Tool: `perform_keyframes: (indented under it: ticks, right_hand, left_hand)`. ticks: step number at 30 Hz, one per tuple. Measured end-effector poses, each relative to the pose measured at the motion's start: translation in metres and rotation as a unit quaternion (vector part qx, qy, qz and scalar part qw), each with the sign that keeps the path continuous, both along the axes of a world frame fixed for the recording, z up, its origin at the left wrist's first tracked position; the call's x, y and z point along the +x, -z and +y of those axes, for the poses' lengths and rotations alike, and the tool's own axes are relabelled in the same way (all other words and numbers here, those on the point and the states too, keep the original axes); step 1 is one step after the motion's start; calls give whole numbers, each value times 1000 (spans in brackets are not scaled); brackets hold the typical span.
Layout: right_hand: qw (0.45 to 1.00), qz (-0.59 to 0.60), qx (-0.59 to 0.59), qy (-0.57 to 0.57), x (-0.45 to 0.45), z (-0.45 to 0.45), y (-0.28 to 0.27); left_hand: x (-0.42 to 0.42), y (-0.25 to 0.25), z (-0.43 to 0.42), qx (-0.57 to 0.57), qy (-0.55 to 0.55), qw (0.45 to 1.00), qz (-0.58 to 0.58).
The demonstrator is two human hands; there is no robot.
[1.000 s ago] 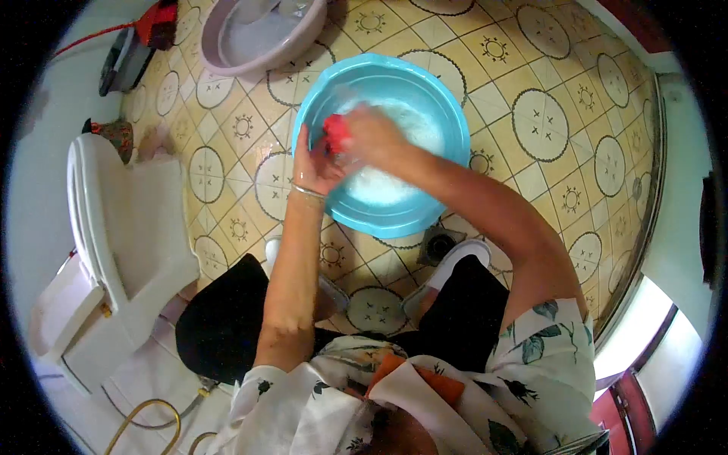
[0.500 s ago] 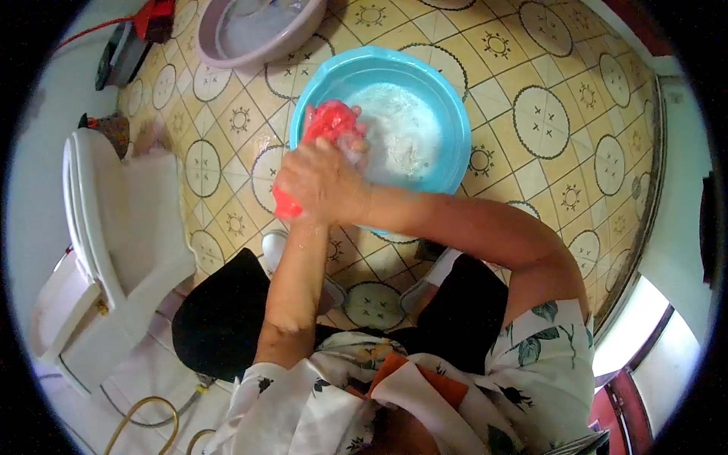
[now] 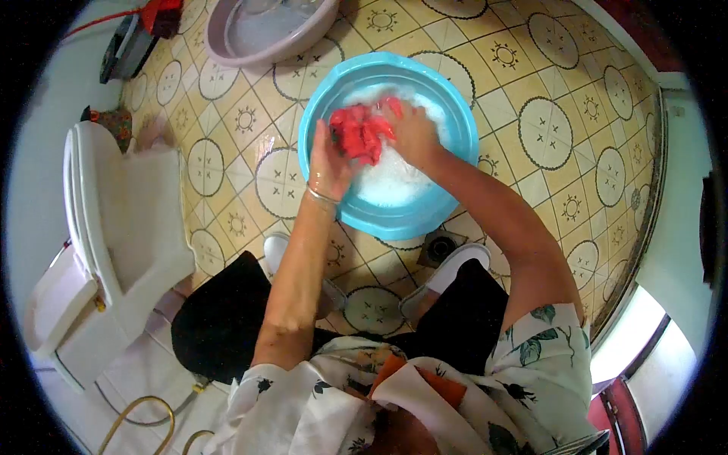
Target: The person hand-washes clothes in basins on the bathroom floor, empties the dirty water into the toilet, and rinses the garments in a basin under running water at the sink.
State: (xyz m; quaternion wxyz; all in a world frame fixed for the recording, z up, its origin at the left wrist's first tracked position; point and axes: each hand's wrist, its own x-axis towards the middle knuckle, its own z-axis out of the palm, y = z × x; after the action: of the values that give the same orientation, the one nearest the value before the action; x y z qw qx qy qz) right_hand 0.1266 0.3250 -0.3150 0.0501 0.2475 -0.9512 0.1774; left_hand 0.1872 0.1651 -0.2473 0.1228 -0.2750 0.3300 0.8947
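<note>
A wet, crumpled red cloth (image 3: pixel 359 133) hangs over the light-blue basin (image 3: pixel 402 224), which holds white, foamy water (image 3: pixel 394 180). At the cloth's left side is my left hand (image 3: pixel 329 168), a band on its wrist. Its fingers are stretched upward and lie against the cloth. My right hand (image 3: pixel 415 136) has its fingers curled on the cloth's right part, some of them hidden by foam and fabric. What type of garment or cloth this is, I cannot make out.
A pinkish basin (image 3: pixel 271 54) with cloudy water stands beyond, at the upper left. On the left is a white toilet (image 3: pixel 129 220) with a hose (image 3: pixel 140 409) below it. A floor drain (image 3: pixel 440 248) lies between the blue basin and my right shoe (image 3: pixel 459 262).
Before, my hands were together at the basin's left edge, squeezing the red cloth. They are now apart, the right one farther right over the foam, with the cloth spread between them.
</note>
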Motion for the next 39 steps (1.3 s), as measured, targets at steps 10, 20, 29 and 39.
perform_keyframes:
  ticks: [10, 20, 29, 39]
  right_hand:
    - [972, -90, -86, -200, 17, -46, -75]
    - [943, 81, -220, -238, 89, -75, -133]
    - [943, 35, -245, -221, 32, -81, -112]
    - [999, -9, 2, 43, -17, -9, 8]
  left_hand:
    - [0, 7, -28, 64, 44, 995, -65]
    - [-4, -42, -3, 202, 5, 979, 38]
    - [-1, 18, -6, 120, -16, 991, 48]
    - [-4, 15, -1, -103, -16, 994, -29]
